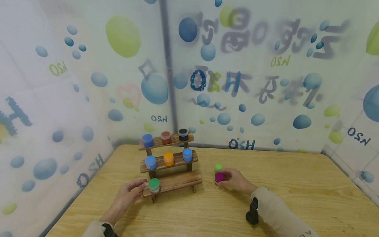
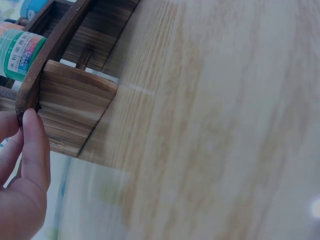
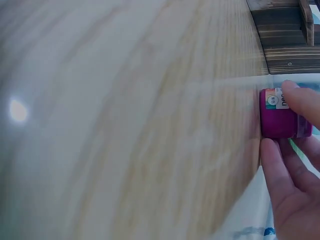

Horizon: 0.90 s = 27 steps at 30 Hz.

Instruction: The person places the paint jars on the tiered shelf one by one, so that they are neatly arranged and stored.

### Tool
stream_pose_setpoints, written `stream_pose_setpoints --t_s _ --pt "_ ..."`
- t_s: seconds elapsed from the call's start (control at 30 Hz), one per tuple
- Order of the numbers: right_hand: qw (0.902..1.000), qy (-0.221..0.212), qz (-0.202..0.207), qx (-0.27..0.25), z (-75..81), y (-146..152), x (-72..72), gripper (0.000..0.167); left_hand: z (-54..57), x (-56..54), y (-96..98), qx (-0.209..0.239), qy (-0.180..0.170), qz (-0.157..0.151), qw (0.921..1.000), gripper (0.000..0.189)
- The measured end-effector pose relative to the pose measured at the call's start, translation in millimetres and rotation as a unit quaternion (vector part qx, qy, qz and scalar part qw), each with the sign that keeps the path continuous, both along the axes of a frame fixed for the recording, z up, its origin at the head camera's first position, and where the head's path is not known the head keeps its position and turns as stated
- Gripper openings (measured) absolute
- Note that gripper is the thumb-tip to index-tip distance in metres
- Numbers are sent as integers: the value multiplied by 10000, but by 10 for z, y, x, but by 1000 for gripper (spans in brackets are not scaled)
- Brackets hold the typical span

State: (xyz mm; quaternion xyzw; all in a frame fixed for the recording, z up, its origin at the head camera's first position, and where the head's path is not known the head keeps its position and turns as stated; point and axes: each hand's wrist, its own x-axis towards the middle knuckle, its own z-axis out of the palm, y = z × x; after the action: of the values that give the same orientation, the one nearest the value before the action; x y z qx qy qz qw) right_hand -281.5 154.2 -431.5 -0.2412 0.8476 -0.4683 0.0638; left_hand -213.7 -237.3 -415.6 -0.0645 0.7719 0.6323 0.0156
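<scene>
My right hand [image 1: 235, 180] grips a small purple paint jar [image 1: 219, 178] between thumb and fingers. In the right wrist view the purple jar [image 3: 280, 114] shows a printed label, and its base is at the tabletop. A lime-green jar [image 1: 218, 168] stands just behind it. At the left, my left hand [image 1: 128, 194] pinches the end of the bottom step of a three-tier wooden stand [image 1: 183, 180]. Right beside those fingertips, a green-lidded paint jar [image 1: 154, 185] sits on that step; its label [image 2: 24, 52] faces the left wrist camera.
Blue [image 1: 147, 140], red-brown [image 1: 165, 137] and black [image 1: 183, 134] jars stand on the top step. On the middle step are two blue jars with an orange one [image 1: 168, 159] between them. The wooden table [image 1: 284, 184] meets a printed curtain [image 1: 260, 98] at its back edge.
</scene>
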Motion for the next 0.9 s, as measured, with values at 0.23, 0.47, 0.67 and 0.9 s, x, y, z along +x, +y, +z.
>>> stream_pose_setpoints --t_s 0.23,0.47,0.67,0.9 --pt "9999 -111 -3 6 -9 -15 -13 35 -6 -2 -4 0 -1 23 10000 39" --pt "9999 -102 -61 36 -14 -20 -10 34 14 16 4 -65 43 -19 10000 40" --pt "9998 -120 -146 65 9 -33 6 33 8 4 -1 -38 52 -24 10000 40" --pt "9994 -183 -273 87 -9 -33 16 34 -6 -6 -2 25 -16 40 10000 39"
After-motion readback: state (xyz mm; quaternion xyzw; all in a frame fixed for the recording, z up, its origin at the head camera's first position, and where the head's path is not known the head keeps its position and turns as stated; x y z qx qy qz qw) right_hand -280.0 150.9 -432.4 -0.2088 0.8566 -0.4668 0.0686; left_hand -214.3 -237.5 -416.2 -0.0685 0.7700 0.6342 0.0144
